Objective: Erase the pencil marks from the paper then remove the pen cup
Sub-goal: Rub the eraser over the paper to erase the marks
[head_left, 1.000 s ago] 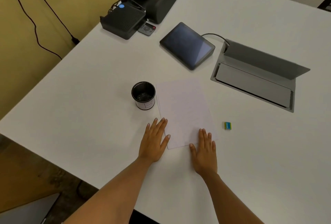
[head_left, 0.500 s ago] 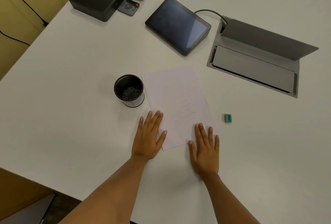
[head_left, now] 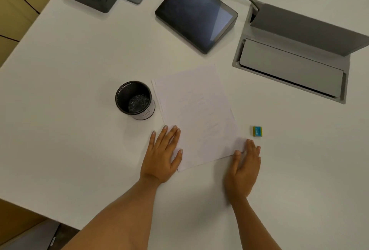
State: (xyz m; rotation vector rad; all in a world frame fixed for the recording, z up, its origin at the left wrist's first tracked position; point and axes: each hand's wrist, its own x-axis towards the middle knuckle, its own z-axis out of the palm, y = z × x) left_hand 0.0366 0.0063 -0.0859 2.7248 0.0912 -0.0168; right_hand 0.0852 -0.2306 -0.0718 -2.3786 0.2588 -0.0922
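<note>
Table (head_left: pixel 79 60): white, smooth and hard under both hands; a sheet lying loose on it will likely slide unless pinned.

Paper (head_left: pixel 196 113): a thin white sheet, or perhaps a few stacked, lying flat between the two hands and reaching away from them. Faint pencil marks run down its middle. It looks light and limp and would probably crease or skid under rubbing, so it wants pressing flat near the marks, not lifting.

Mesh pen cup (head_left: pixel 134 100): black wire cup standing upright just beyond the left hand, close beside the paper's left edge, whether touching I cannot tell. Something crumpled and shiny lies at its bottom. Probably light and stiff; wrapping the fingers around its wall should serve, and it could tip if knocked.

Left hand (head_left: pixel 162 153): fingers spread, palm down, pressing the paper's near left corner; it holds nothing.

Right hand (head_left: pixel 243 171): fingers extended and close together, empty, blurred, at the paper's near right corner with the thumb at the paper's edge; whether it presses I cannot tell.

Eraser (head_left: pixel 257 131): small yellow block in a blue sleeve, just beyond the right hand's fingertips, apart from the paper. Small and firm, best pinched across its sides between thumb and forefinger.
</note>
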